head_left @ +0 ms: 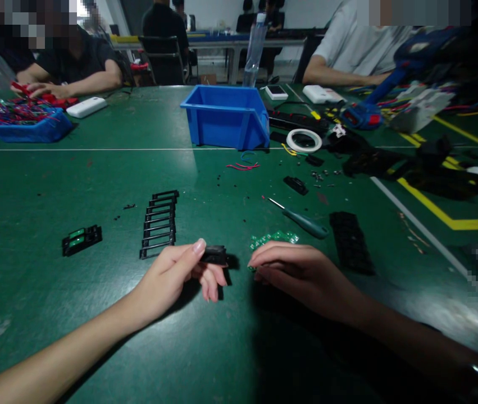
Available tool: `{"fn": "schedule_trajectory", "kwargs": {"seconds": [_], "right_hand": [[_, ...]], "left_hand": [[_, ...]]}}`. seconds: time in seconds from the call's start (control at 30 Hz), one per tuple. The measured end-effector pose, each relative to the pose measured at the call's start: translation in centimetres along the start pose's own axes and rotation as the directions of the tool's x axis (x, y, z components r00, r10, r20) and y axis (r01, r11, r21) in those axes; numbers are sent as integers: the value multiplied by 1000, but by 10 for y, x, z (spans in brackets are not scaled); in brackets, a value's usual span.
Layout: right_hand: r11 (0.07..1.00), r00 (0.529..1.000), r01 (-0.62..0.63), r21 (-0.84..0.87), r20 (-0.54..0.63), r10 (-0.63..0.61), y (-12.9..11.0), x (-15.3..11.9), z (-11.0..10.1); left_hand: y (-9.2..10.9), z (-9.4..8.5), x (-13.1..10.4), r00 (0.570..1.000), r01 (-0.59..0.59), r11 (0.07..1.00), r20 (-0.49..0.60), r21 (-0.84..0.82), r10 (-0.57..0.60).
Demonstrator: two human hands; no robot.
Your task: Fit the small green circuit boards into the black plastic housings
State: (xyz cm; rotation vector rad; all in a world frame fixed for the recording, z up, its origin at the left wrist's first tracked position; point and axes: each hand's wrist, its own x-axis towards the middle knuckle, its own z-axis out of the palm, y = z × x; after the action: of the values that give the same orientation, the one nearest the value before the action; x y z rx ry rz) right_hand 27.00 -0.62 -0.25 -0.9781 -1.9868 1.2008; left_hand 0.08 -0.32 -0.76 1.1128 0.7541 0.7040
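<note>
A small black plastic part (215,255) is pinched between the thumb and fingers of my left hand (180,272). My right hand (301,275) is low over the table with its fingertips together, at the near edge of a group of small green pieces (276,238); a bit of green shows under the fingertips. Behind my left hand lies a row of black frames (158,221). Farther left sits a black part with green pieces in it (81,240). A screwdriver (306,221) and a dark ribbed block (351,241) lie beyond and beside my right hand.
A blue bin (226,120) stands at the back middle, a bottle (255,50) behind it. Tape roll (291,140), screws (318,177) and a power tool (363,115) lie right. A blue tray of wires (32,130) is far left, near a co-worker's hands.
</note>
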Motion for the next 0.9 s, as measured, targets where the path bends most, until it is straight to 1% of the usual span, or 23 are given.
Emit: {"fn": "schedule_trajectory", "kwargs": {"seconds": [0.3, 0.53, 0.77, 0.9], "right_hand": [[1000, 1000, 24, -1, -2, -24, 0, 1, 0], [1000, 1000, 9, 2, 0, -9, 1, 1, 0], [1000, 1000, -1, 13, 7, 1, 2, 1, 0], [1000, 1000, 1, 11, 6, -1, 2, 1, 0]], "left_hand": [[2, 0, -1, 1000, 11, 999, -3, 36, -11], [4, 1, 0, 1000, 0, 997, 14, 72, -1], [3, 1, -1, 1000, -6, 999, 28, 45, 5], [6, 2, -1, 1000, -7, 998, 31, 69, 5]]}}
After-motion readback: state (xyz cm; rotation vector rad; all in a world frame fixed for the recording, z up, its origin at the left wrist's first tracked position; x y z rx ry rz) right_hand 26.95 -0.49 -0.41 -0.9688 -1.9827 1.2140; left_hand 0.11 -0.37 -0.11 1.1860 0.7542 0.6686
